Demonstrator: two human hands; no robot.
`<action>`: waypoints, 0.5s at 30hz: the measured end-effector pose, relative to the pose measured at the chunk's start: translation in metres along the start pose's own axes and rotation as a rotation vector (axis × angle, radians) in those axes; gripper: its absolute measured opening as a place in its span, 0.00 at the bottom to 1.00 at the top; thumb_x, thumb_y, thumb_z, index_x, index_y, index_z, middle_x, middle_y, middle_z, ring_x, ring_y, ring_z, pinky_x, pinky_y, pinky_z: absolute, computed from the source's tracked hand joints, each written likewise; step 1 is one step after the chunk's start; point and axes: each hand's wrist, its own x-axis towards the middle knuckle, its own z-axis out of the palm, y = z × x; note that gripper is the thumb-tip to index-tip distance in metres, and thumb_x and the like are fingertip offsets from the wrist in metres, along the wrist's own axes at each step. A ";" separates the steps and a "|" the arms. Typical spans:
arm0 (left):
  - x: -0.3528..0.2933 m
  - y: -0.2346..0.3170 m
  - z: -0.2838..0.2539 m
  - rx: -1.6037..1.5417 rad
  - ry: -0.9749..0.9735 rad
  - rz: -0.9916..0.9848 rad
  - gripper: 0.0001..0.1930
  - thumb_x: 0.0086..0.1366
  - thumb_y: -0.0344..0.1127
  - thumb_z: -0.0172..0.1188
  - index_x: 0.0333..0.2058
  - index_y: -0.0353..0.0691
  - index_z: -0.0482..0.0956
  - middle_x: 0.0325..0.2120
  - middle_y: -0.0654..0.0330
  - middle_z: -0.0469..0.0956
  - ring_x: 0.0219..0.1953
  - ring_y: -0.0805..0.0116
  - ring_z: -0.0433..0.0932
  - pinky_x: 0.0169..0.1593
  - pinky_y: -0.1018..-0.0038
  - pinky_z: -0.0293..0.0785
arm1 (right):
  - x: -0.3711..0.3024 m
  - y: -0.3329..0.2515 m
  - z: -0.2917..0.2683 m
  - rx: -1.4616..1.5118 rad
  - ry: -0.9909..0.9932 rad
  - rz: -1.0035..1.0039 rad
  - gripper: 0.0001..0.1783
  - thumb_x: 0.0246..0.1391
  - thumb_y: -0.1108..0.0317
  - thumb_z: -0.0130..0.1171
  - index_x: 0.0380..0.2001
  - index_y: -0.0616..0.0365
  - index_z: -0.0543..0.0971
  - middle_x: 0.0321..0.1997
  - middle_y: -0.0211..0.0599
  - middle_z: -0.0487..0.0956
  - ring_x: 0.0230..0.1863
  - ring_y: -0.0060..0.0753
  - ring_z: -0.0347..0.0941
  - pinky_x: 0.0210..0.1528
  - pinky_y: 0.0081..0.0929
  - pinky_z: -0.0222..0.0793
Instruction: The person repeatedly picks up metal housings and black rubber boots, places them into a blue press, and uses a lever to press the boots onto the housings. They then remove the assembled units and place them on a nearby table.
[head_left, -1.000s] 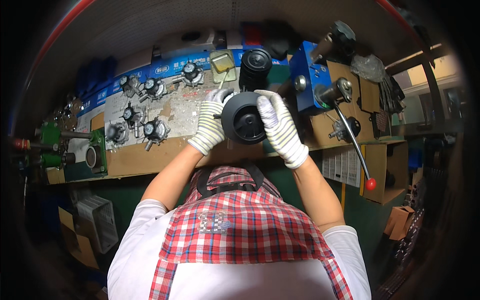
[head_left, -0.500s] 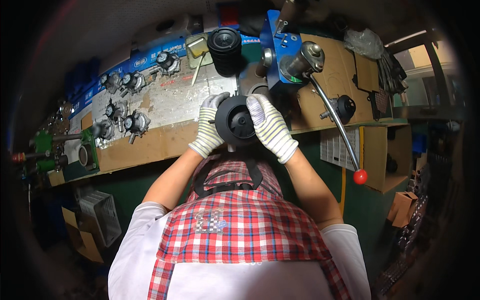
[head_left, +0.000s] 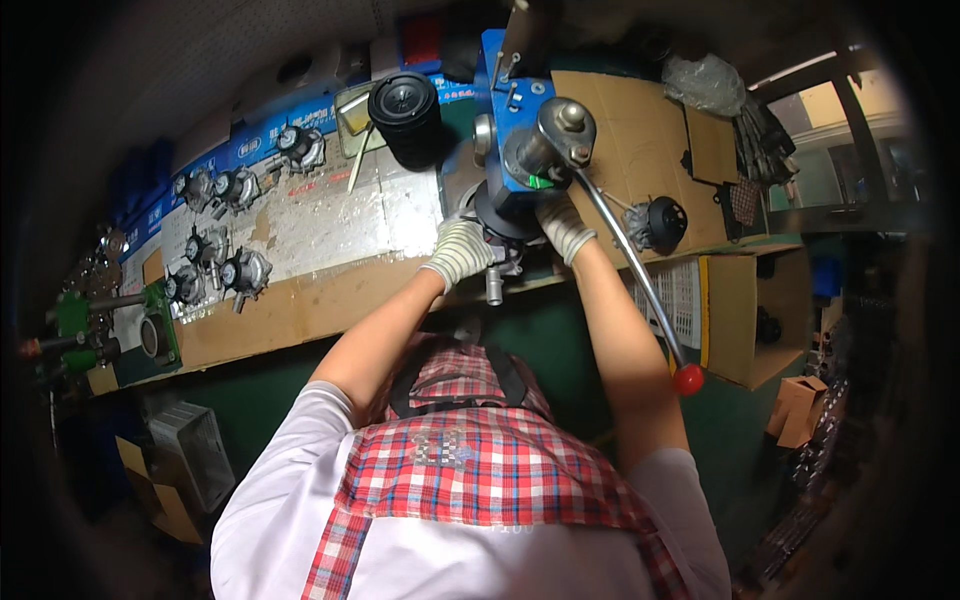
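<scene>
A metal pump (head_left: pixel 507 262) with a pipe stub toward me sits under the head of a blue lever press (head_left: pixel 519 165). On top of it is a round black pulley (head_left: pixel 500 222), partly covered by the press. My left hand (head_left: pixel 460 252), in a striped knit glove, is closed round the pump's left side. On the other side, my right hand (head_left: pixel 566 228) in a matching glove reaches in beside the press head, its fingers hidden behind the press. The press's long steel lever (head_left: pixel 636 268) slants down to a red ball knob (head_left: pixel 689 379).
Several similar metal pumps (head_left: pixel 243 272) stand on the left of the bench. Stacked black pulleys (head_left: pixel 405 118) and a shallow tray (head_left: pixel 352 112) with a brush are behind. Right of the lever lies another pump with pulley (head_left: pixel 662 222). A cardboard box (head_left: pixel 735 340) stands below the bench's right side.
The pulley, held between both my hands in front of the press, has moved forward and right under the press head. My right hand has gone partly behind the press. The view has shifted slightly.
</scene>
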 end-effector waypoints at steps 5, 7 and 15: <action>0.037 -0.028 0.014 -0.151 0.452 0.231 0.29 0.48 0.52 0.71 0.47 0.42 0.79 0.45 0.50 0.81 0.49 0.51 0.78 0.53 0.64 0.74 | 0.039 0.009 -0.031 1.236 -0.288 0.505 0.21 0.62 0.67 0.48 0.54 0.66 0.76 0.59 0.53 0.77 0.63 0.48 0.72 0.65 0.40 0.66; 0.038 -0.009 -0.006 -0.212 0.379 0.219 0.22 0.54 0.46 0.69 0.45 0.42 0.79 0.42 0.50 0.82 0.45 0.51 0.79 0.50 0.62 0.75 | 0.042 -0.010 -0.005 1.241 -0.161 0.503 0.21 0.63 0.64 0.48 0.55 0.62 0.76 0.59 0.48 0.78 0.62 0.45 0.72 0.65 0.39 0.66; 0.034 -0.039 -0.003 -0.111 0.204 0.262 0.46 0.38 0.56 0.80 0.55 0.38 0.76 0.53 0.47 0.78 0.56 0.48 0.76 0.59 0.60 0.73 | 0.049 -0.043 0.020 1.265 0.073 0.437 0.21 0.66 0.63 0.42 0.58 0.57 0.73 0.60 0.45 0.77 0.61 0.40 0.73 0.60 0.36 0.71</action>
